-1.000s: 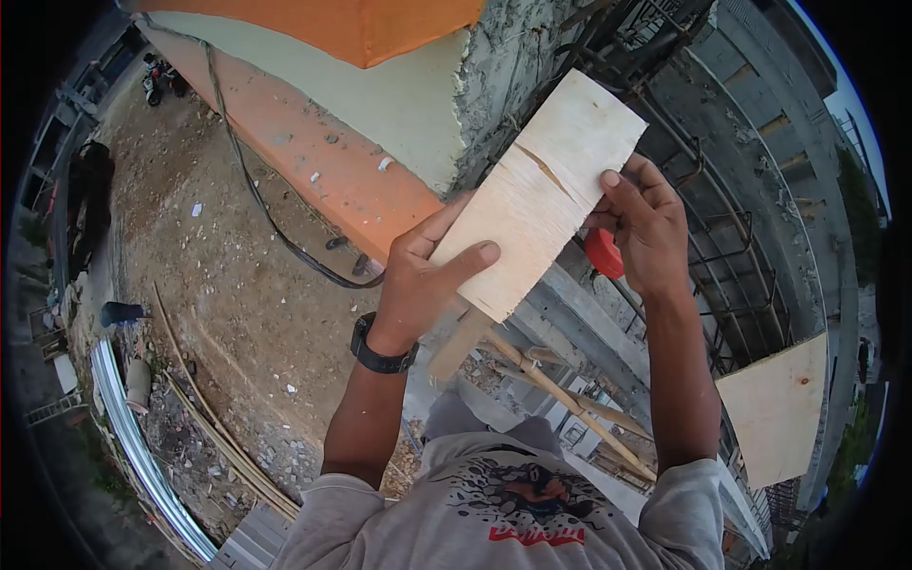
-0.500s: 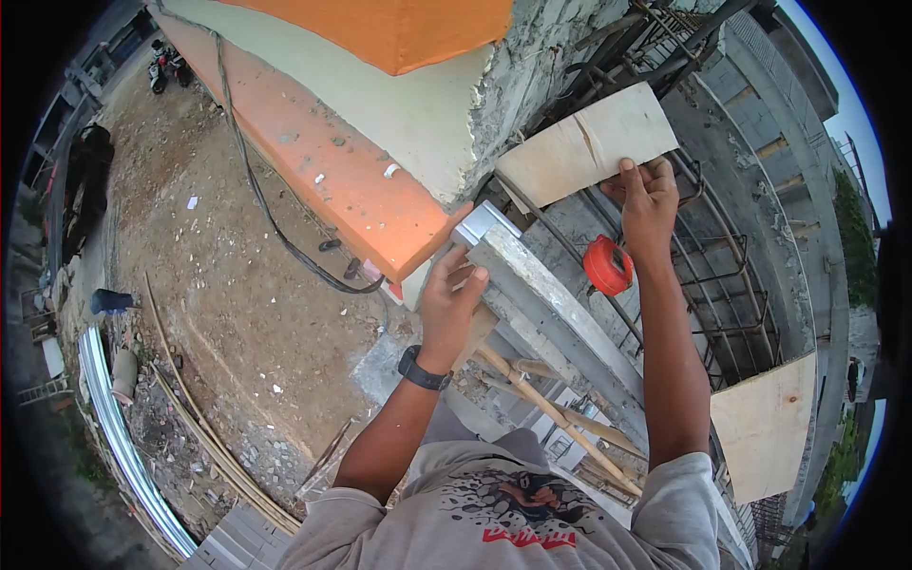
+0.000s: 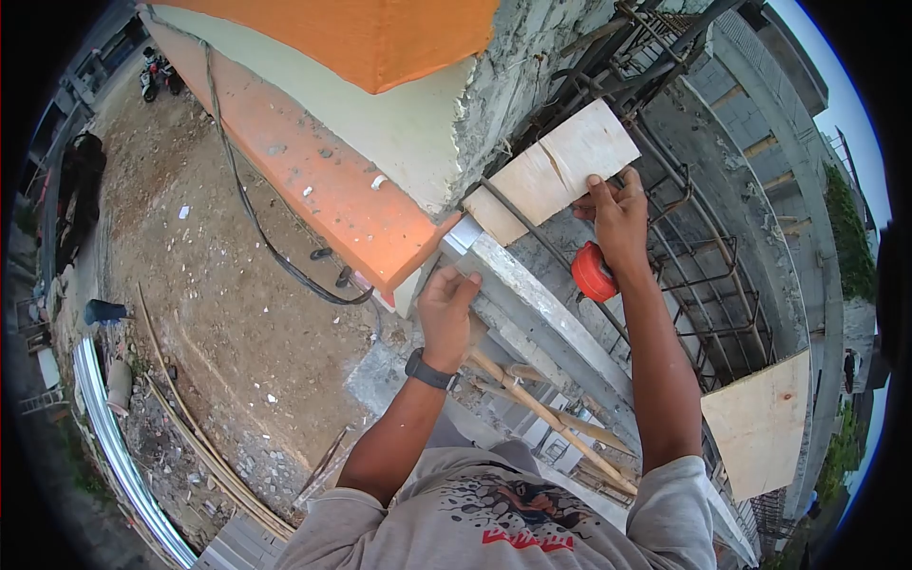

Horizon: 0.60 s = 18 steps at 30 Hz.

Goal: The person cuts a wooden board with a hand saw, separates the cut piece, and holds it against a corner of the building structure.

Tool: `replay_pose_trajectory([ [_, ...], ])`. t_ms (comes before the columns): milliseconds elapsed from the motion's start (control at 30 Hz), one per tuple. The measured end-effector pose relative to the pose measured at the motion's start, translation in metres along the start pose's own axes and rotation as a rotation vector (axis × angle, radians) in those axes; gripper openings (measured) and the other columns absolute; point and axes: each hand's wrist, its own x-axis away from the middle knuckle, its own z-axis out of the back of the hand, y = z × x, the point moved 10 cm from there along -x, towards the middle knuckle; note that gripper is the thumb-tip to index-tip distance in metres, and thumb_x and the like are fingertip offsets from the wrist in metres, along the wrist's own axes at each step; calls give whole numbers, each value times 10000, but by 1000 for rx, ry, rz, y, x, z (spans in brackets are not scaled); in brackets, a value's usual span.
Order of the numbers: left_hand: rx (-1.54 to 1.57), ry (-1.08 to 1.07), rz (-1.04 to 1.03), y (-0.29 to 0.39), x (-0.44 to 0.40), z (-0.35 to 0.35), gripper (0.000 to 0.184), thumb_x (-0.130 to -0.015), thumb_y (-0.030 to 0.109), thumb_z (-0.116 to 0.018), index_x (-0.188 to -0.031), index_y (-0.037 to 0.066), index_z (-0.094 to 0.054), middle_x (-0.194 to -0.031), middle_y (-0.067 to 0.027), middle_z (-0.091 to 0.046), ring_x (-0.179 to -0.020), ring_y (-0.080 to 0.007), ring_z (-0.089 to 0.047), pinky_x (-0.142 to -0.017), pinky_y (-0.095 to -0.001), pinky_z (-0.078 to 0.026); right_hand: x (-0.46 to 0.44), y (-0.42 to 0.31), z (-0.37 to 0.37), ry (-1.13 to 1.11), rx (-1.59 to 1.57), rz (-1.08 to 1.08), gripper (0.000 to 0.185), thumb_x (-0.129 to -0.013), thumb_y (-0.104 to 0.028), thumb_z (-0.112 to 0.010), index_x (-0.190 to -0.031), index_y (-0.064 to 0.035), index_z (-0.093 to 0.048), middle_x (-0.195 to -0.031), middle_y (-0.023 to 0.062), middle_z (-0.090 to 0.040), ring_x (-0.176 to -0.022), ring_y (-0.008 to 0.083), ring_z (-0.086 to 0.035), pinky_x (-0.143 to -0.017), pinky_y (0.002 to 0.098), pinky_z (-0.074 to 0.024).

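My right hand (image 3: 616,223) grips the near edge of a pale plywood piece (image 3: 560,171) with a dark crack across it. The piece lies over steel bars, with one bar crossing above its left end. A red round reel-like case (image 3: 594,273) sits just below that hand, by the wrist. My left hand (image 3: 446,309) is at the side of a long grey concrete-stained beam (image 3: 551,304), fingers curled and thumb close to them. What they hold, if anything, is hidden. A shiny metal piece (image 3: 463,235) sits at the beam's end, against the orange ledge (image 3: 380,237).
A rebar cage (image 3: 708,275) runs along the right, with another plywood sheet (image 3: 760,423) lower down. Bamboo poles (image 3: 532,404) stand under the beam. Broken masonry (image 3: 532,76) rises ahead. A black cable (image 3: 252,214) hangs over the dirt ground (image 3: 228,304) far below.
The plywood piece and my right hand have shifted left and slightly down in view; the piece's left end now lies under a bar. My left hand's fingers are more curled, lower beside the beam.
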Motion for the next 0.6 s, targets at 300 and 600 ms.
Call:
replay_pose_trajectory([
  [300,-9,21,-49,0,-1,4,228,-947,83,-715,-1131,-23,-633,-946,-31,-659,-880,-84,-595,-784,-237,-475,24,-40,24,211,39,293,277,-1039,-99,-572,-1252,52,-479,-962,109,-698,-764,115,-649,-636,279,-562],
  [600,-157,135,-255,30,4,16,315,-989,162,-678,-1233,-23,-607,-1143,-83,-644,-1008,-124,-603,-889,-280,-502,54,-112,17,107,-118,416,335,-1049,-155,-593,-1285,51,-472,-1029,127,-706,-885,143,-687,-717,296,-585],
])
